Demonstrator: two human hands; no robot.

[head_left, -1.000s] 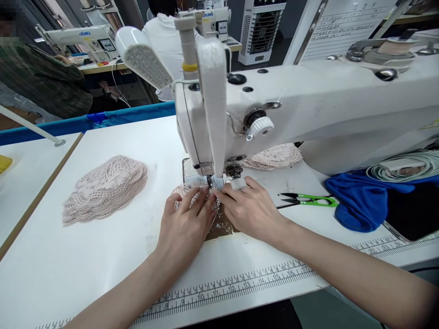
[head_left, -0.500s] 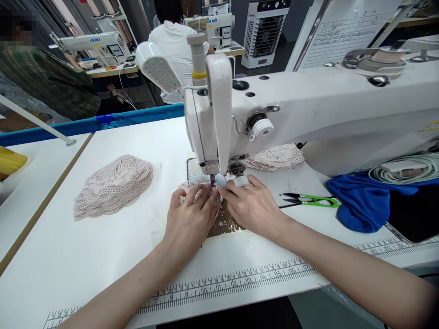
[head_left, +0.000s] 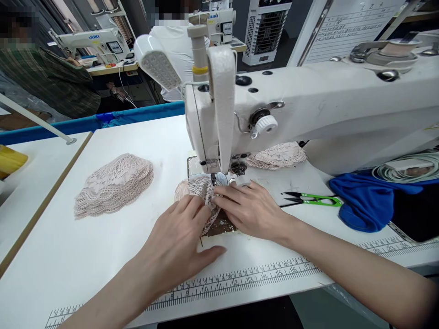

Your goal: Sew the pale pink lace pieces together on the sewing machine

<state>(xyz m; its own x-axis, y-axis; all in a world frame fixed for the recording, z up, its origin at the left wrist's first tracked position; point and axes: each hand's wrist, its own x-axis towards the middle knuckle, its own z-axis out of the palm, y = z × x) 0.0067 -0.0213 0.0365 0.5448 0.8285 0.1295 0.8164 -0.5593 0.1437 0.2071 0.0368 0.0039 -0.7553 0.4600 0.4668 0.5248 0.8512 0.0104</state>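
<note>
A beige lace piece lies under the needle and presser foot of a white sewing machine. My left hand rests its bent fingertips on the near edge of the lace, with the thumb stretched well apart toward the table's front. My right hand is at the lace's right side, close to the needle; its fingers are together on the lace edge, and its thumb is hidden. Part of the lace is covered by my left fingers.
A stack of lace pieces lies to the left, and another lace stack behind the needle area. Green-handled thread snips, a blue cloth and a dark phone are at the right. A printed ruler runs along the front edge.
My left hand has drawn back toward me and its thumb has spread away from the fingers, uncovering more lace. My right hand has stayed near the needle. The view has shifted slightly.
</note>
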